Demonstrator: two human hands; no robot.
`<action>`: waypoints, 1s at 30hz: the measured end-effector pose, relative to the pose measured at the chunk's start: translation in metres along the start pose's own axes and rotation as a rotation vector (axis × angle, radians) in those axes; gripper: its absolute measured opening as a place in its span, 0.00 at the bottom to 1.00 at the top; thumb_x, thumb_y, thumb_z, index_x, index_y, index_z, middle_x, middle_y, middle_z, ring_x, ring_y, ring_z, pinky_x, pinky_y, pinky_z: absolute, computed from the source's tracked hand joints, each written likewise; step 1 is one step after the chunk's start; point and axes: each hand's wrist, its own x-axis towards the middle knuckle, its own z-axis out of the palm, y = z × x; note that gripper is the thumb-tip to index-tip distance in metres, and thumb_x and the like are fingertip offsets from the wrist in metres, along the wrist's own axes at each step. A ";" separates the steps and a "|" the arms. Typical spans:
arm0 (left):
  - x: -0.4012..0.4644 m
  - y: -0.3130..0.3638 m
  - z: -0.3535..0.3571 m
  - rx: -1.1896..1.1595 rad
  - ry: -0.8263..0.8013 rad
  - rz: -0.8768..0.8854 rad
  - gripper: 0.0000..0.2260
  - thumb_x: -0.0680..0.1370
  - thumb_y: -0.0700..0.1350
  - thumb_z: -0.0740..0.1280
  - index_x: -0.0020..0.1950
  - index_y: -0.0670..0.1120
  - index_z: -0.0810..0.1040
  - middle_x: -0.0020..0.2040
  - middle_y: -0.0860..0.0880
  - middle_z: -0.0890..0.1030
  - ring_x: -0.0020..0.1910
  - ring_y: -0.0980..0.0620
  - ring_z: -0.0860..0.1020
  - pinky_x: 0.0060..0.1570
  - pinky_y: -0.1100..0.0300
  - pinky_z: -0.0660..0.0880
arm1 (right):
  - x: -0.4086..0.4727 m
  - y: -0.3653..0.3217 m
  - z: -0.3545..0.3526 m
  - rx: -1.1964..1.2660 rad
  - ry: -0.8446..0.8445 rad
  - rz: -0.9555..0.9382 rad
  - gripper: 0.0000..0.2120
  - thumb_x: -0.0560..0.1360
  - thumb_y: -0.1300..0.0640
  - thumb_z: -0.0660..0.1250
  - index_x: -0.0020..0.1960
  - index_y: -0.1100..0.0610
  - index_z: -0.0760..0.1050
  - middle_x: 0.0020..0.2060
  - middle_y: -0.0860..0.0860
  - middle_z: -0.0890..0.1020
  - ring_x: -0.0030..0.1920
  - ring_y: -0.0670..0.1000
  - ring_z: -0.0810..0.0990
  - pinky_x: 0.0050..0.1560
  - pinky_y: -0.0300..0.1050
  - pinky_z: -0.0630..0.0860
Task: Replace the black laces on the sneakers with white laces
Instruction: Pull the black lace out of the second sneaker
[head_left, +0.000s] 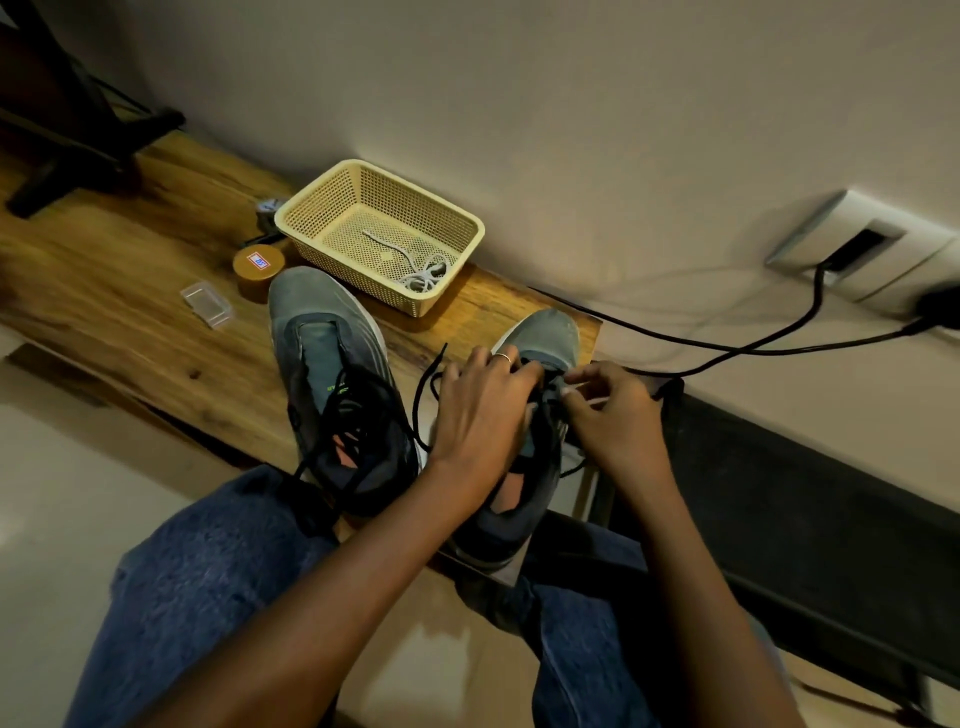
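Nearest me, my left hand (483, 410) rests over the right sneaker (524, 457) on the wooden surface (156, 322), its fingers curled onto the eyelet area. My right hand (615, 410) sits just beside it, fingers pinching the black lace (423, 389) at the tongue. A loose end of this lace rises left of my left hand. The left sneaker (337, 384) stands beside it, a loosened black lace heaped on its collar. Farther back, the white laces (421, 273) lie inside the beige basket (332, 208) near the wall.
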 end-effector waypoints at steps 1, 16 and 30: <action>0.000 0.000 0.001 0.002 0.004 0.006 0.12 0.79 0.49 0.63 0.62 0.53 0.72 0.62 0.50 0.73 0.62 0.47 0.69 0.56 0.52 0.66 | -0.001 0.000 0.001 -0.019 -0.029 -0.003 0.03 0.76 0.57 0.67 0.49 0.54 0.76 0.39 0.48 0.79 0.41 0.48 0.79 0.44 0.47 0.78; -0.004 -0.001 0.010 -0.554 0.142 -0.248 0.03 0.80 0.42 0.62 0.51 0.45 0.69 0.44 0.49 0.73 0.42 0.50 0.72 0.37 0.63 0.59 | -0.006 -0.009 0.004 -0.028 -0.176 0.095 0.10 0.71 0.58 0.68 0.52 0.54 0.74 0.40 0.53 0.80 0.44 0.53 0.81 0.48 0.56 0.81; -0.002 -0.004 -0.001 -0.065 0.029 0.036 0.10 0.80 0.49 0.62 0.60 0.51 0.74 0.60 0.53 0.76 0.64 0.52 0.68 0.63 0.53 0.60 | -0.008 -0.010 0.004 -0.157 -0.154 0.002 0.12 0.73 0.56 0.69 0.56 0.55 0.74 0.38 0.47 0.77 0.43 0.50 0.78 0.46 0.50 0.79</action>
